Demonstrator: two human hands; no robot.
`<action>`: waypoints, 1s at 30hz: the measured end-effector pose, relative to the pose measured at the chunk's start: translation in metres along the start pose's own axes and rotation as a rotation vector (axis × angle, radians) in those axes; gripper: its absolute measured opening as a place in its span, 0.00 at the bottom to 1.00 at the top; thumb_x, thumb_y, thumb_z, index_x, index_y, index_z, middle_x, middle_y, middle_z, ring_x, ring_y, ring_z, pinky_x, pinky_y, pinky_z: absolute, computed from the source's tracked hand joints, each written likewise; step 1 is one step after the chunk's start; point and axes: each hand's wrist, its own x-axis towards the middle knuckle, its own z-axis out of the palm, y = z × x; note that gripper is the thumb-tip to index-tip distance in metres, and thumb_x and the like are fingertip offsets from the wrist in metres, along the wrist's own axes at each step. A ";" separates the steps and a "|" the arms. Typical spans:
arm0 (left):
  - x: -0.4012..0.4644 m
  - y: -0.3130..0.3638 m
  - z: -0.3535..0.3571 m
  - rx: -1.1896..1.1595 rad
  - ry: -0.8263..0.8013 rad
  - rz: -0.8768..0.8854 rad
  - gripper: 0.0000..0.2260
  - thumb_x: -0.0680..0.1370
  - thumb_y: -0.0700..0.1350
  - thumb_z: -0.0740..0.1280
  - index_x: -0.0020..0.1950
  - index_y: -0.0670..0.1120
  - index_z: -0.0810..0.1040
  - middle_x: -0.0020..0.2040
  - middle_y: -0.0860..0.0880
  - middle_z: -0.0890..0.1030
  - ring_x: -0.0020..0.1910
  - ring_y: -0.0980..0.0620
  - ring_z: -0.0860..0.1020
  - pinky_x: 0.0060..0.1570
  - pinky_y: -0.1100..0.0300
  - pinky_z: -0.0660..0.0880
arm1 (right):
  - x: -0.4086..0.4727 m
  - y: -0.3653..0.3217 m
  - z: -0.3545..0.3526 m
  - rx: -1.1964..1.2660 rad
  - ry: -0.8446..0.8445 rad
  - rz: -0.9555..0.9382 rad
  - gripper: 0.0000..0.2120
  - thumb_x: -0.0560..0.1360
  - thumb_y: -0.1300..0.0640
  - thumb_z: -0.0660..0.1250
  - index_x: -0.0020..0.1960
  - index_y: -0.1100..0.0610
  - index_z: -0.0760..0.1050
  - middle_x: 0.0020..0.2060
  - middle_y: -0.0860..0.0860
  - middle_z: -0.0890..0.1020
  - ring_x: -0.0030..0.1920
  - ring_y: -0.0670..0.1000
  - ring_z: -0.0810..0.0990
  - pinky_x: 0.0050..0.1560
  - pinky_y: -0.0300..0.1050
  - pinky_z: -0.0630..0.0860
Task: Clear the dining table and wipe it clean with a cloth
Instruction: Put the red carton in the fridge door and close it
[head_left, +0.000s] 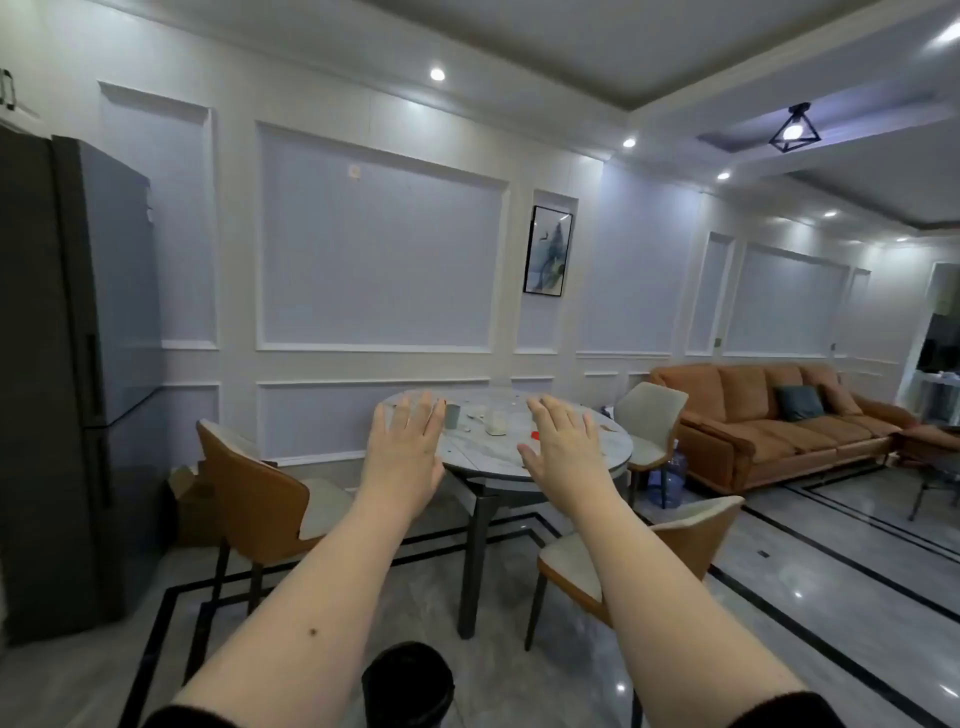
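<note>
- Small bits on the round dining table (550, 465) were too far off and too blurry to name; some looked like scraps of paper.
- The left hand (402, 447) hid part of the table's near left edge, and the right hand (563, 447) hid part of its middle.
- A small red thing (535, 435) peeked out just beside the right hand, and I could not tell what it was.
- A gray cup (452, 415) stood on the table just right of the left hand's fingers.
- A pale, boxy thing (496, 423) sat between the two hands, farther back on the table.
- Both hands were held up in the air with flat palms and spread fingers, holding nothing.
- The table stood well beyond the hands, so neither hand touched it or anything on it.
- I saw no cloth that I could pick out.
- A dark round bin (408, 686) at the bottom was cut off by the edge of the view.
- Three chairs stood around the table: one at the left (254, 499), one at the near right (675, 540), one at the far right (649, 415).
- A blue water jug (670, 473) on the floor was partly hidden behind the far chair's legs.
- An orange sofa (779, 426) stood along the wall to the right, and a dark fridge (67, 374) stood at the left.
</note>
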 end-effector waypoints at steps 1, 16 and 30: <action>0.006 -0.002 0.010 0.018 -0.022 -0.008 0.30 0.80 0.52 0.54 0.77 0.45 0.44 0.78 0.45 0.48 0.76 0.43 0.49 0.74 0.44 0.49 | 0.007 0.001 0.010 0.000 -0.011 -0.003 0.29 0.80 0.48 0.55 0.77 0.53 0.48 0.77 0.50 0.54 0.76 0.51 0.51 0.75 0.53 0.45; 0.143 -0.059 0.147 0.004 -0.132 0.016 0.28 0.80 0.52 0.56 0.76 0.44 0.51 0.75 0.45 0.57 0.74 0.46 0.56 0.73 0.47 0.55 | 0.171 0.002 0.160 0.020 -0.155 -0.102 0.28 0.80 0.50 0.57 0.76 0.54 0.51 0.75 0.51 0.57 0.75 0.52 0.55 0.76 0.51 0.47; 0.276 -0.210 0.289 -0.088 -0.128 0.051 0.27 0.79 0.50 0.58 0.75 0.44 0.54 0.74 0.46 0.58 0.73 0.46 0.58 0.72 0.48 0.57 | 0.347 -0.093 0.310 0.017 -0.215 -0.105 0.26 0.79 0.51 0.59 0.74 0.53 0.55 0.71 0.49 0.64 0.72 0.52 0.61 0.75 0.53 0.52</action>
